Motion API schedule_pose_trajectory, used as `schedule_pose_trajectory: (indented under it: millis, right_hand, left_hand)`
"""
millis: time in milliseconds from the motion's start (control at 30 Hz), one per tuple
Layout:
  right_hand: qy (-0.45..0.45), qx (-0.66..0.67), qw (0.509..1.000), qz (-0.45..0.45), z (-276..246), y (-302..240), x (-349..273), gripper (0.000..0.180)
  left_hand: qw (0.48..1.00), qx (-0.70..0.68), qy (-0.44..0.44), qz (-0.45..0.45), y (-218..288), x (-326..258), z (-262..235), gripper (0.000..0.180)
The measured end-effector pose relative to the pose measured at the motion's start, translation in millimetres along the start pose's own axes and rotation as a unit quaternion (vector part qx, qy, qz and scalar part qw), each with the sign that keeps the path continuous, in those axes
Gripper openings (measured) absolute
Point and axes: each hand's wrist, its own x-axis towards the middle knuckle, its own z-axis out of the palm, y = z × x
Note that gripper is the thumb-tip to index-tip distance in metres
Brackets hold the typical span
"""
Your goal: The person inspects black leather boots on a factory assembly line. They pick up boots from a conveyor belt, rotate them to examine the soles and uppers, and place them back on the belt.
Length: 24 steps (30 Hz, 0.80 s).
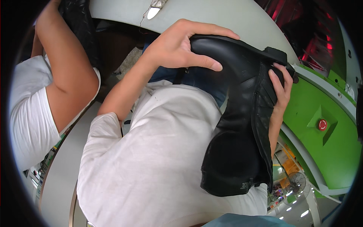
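A tall black leather boot (242, 90) is held up in front of my white shirt. Its toe points left, its sole faces away toward the table, and its shaft hangs toward my chest. A zipper edge runs along the shaft, which gapes and shows a dark lining. My left hand (176, 45) is closed over the toe, thumb on the upper and fingers along the sole side. At the heel end, my right hand (281, 85) wraps the back of the boot; its fingers show just under the heel block, while its palm is mostly hidden behind the boot.
A pale curved tabletop (227, 15) lies beyond the boot, with a small lit lamp (153, 12) on it. Right of me stands a green machine panel (325, 155) with a red button (322, 125). At left, a co-worker's bare arm (70, 72) is close beside black quilted leather (81, 30).
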Motion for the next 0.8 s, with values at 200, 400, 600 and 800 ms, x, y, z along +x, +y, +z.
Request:
schedule_pose_trajectory:
  millis: [200,400,600,800]
  right_hand:
    - [-0.023,0.051,0.998,0.031,-16,-21,8,0.048]
    - [-0.121,0.212,0.967,0.080,-32,13,8,0.058]
    - [-0.112,0.376,0.865,0.314,-17,17,-3,0.051]
    - [-0.166,0.271,0.858,0.404,-6,-1,44,0.070]
  left_hand:
    - [0.995,-0.032,0.034,-0.084,17,-19,12,0.070]
    - [0.997,-0.051,-0.042,-0.027,43,-47,0,0.122]
    - [0.994,-0.053,-0.002,-0.097,53,-89,13,0.096]
    - [0.989,0.023,0.069,-0.131,35,-93,19,0.077]
